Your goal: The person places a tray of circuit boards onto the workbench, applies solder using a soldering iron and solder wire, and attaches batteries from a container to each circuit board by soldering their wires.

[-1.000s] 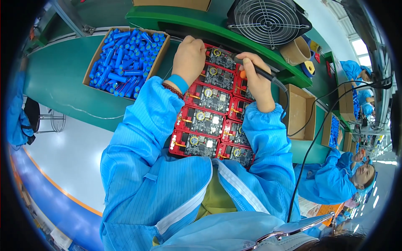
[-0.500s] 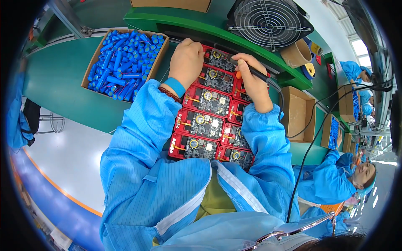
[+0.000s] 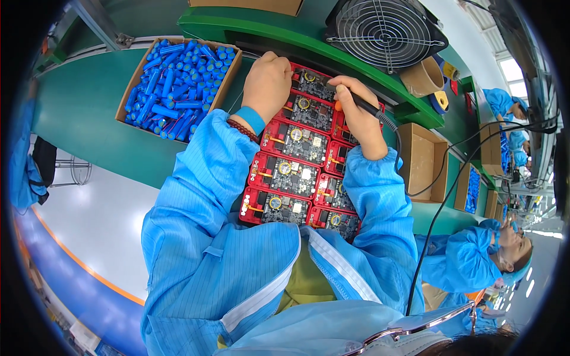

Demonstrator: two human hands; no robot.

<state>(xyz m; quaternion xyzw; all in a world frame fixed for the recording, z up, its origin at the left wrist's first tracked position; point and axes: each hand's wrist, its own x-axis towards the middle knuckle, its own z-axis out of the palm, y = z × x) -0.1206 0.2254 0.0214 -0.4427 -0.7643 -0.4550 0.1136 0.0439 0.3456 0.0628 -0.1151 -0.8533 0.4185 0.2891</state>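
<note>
A red tray (image 3: pixel 256 178) of dark circuit boards (image 3: pixel 294 142) lies on the green bench in front of me, in two columns. My left hand (image 3: pixel 267 83) rests with curled fingers on the far left end of the tray, fingertips at the topmost board (image 3: pixel 312 83). My right hand (image 3: pixel 359 115) grips a black soldering iron (image 3: pixel 365 107) with an orange collar, its tip pointing left at that topmost board. Whether the left fingers pinch solder wire I cannot tell.
A cardboard box (image 3: pixel 135 80) of blue cylindrical cells (image 3: pixel 175 89) sits to the left. A black fan (image 3: pixel 386 26) stands behind the tray, tape rolls (image 3: pixel 424 74) beside it. An empty cardboard box (image 3: pixel 424 160) lies to the right. Other workers in blue coats (image 3: pixel 469 261) sit further right.
Both hands shifted very slightly over the far end of the tray; the iron tip stays at the topmost board. The worker at right moved their hands.
</note>
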